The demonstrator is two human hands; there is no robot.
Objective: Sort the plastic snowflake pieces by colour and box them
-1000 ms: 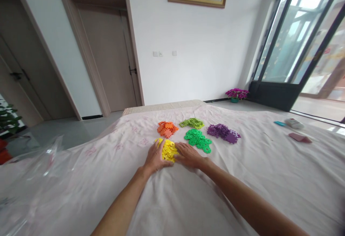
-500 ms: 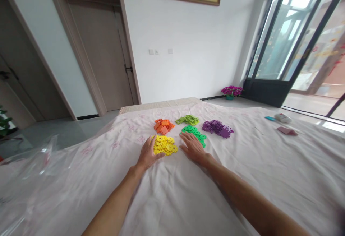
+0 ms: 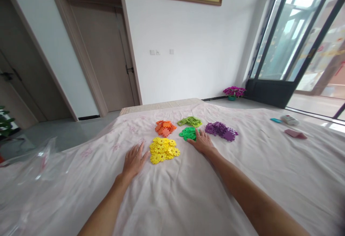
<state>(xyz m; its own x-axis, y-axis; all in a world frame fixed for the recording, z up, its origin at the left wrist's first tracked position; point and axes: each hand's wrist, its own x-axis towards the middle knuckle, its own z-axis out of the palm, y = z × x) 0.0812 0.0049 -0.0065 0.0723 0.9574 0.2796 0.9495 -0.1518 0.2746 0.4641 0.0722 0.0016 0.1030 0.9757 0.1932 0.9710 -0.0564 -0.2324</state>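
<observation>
My left hand (image 3: 134,160) lies open on the cloth, just left of a pile of yellow flower-shaped plastic pieces (image 3: 163,149). With fingers outstretched, my right hand (image 3: 201,140) rests over the right part of a pile of green pieces (image 3: 188,133), hiding some of them. Behind the yellow pile is a heap of orange pieces (image 3: 165,128). Light green pieces (image 3: 190,121) lie beyond the green ones. To the right of my right hand sits a heap of purple pieces (image 3: 221,131).
A pale flowered cloth (image 3: 172,200) covers the surface. Clear plastic (image 3: 32,182) lies at the left. On the right are a pink folded item (image 3: 295,134), a white packet (image 3: 289,120) and a small blue item (image 3: 276,120).
My left hand has moved left, away from the yellow pile. My right hand has shifted right and onto the green pile, which now looks more compact.
</observation>
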